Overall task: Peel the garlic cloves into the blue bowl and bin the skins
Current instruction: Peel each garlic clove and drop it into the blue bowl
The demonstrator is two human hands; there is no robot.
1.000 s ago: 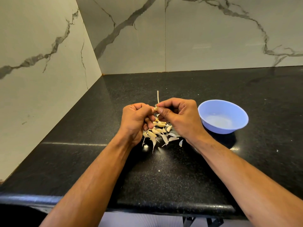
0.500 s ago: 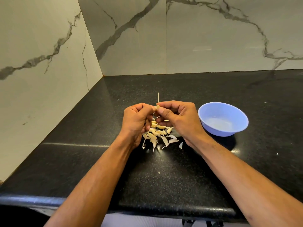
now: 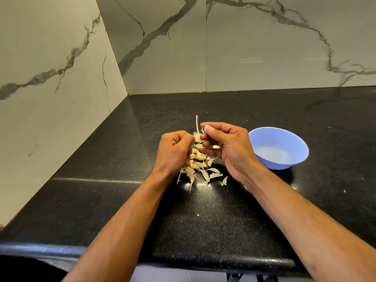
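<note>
Both hands work above a pile of garlic cloves and skins (image 3: 200, 168) on the black counter. My left hand (image 3: 175, 152) is curled round a garlic clove (image 3: 197, 137), whose long dry stalk sticks up between the hands. My right hand (image 3: 225, 145) pinches a piece of pale skin at its thumb tip, just right of the clove. The blue bowl (image 3: 278, 148) stands to the right of my right hand and looks empty.
The black granite counter (image 3: 203, 220) fills the corner between two marble-patterned walls (image 3: 264, 47). Its rounded front edge runs along the bottom. A few small skin flecks (image 3: 344, 191) lie at the right. No bin is in view.
My right hand has drawn a little up and right, away from the left, peeling skin off the clove. The left hand keeps its hold in the same place.
</note>
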